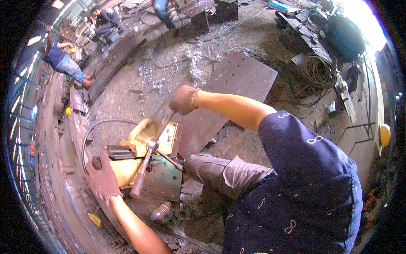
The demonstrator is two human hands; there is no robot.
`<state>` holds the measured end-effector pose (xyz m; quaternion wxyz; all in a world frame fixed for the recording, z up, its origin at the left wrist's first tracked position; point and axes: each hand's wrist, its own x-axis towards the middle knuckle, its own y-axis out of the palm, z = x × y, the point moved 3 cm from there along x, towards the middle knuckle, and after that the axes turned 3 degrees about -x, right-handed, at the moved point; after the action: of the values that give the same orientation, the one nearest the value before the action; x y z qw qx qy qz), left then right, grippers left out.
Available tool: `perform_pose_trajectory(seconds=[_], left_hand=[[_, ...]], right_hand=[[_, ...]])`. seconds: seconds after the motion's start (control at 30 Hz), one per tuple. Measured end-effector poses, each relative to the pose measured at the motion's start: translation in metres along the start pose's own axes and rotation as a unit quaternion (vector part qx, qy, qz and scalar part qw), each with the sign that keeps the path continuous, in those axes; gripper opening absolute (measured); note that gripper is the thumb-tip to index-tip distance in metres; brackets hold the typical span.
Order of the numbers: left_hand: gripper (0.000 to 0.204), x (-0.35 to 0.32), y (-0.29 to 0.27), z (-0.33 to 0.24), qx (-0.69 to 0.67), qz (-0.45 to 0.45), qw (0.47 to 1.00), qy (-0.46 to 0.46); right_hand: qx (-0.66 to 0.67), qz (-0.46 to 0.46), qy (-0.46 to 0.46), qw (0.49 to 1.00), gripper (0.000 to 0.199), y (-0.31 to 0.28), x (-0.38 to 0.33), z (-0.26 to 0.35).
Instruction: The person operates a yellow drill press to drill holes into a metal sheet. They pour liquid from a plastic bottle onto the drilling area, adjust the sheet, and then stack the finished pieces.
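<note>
The right hand (182, 99), in a brown glove just above the frame's centre, is closed around the end of one feed handle (165, 120) of the yellow drilling machine (141, 146). The left hand (102, 180), also gloved, lies spread and flat against the machine's lower left side, gripping nothing. The machine sits at centre left on a long rusty steel beam (59, 178) that curves down the left edge of the frame. Three handle spokes leave its hub; one with a thick brown grip (139, 184) points down beside the left hand. A grey cable (95, 127) loops out to the upper left. On the machine's face is a pale square panel with small red spots (169, 135). One large steel plate (230, 95) with rows of holes lies behind the right forearm, open dirt floor (169, 63) with metal shavings above it. Two other people (63, 61) crouch at upper left, well apart. A coiled cable (317, 70) lies at upper right, a yellow hard hat (384, 134) at the right edge.
</note>
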<state>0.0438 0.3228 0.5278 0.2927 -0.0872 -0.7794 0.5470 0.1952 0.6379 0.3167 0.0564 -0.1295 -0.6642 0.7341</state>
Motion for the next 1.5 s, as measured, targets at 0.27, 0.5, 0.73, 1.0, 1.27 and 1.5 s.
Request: perform_pose_trajectory(seconds=[0.27,0.5,0.73,1.0,1.27,1.5], left_hand=[[0.071,0.025,0.021,0.022,-0.098,0.027,0.991,0.088],[0.064,0.088,0.053,0.028,-0.116,0.095,0.965,0.214],[0.069,0.060,0.059,0.006,-0.120,0.084,0.980,0.131],[0.076,0.015,0.028,-0.056,0.045,0.061,0.995,0.064],[0.064,0.060,0.051,-0.025,-0.131,0.091,0.959,0.233],[0.064,0.080,0.066,-0.039,-0.128,0.113,0.940,0.295]], right_hand=[[0.078,-0.094,0.023,0.992,0.018,0.036,-0.077,0.023],[0.233,-0.073,0.132,0.961,0.024,0.044,-0.148,0.093],[0.094,-0.120,0.044,0.987,0.016,0.035,-0.091,-0.025],[0.114,-0.035,0.082,0.989,0.016,0.043,-0.058,-0.068],[0.226,-0.112,0.153,0.956,0.024,0.084,-0.168,0.027],[0.288,-0.093,0.184,0.935,0.030,0.082,-0.195,0.046]])
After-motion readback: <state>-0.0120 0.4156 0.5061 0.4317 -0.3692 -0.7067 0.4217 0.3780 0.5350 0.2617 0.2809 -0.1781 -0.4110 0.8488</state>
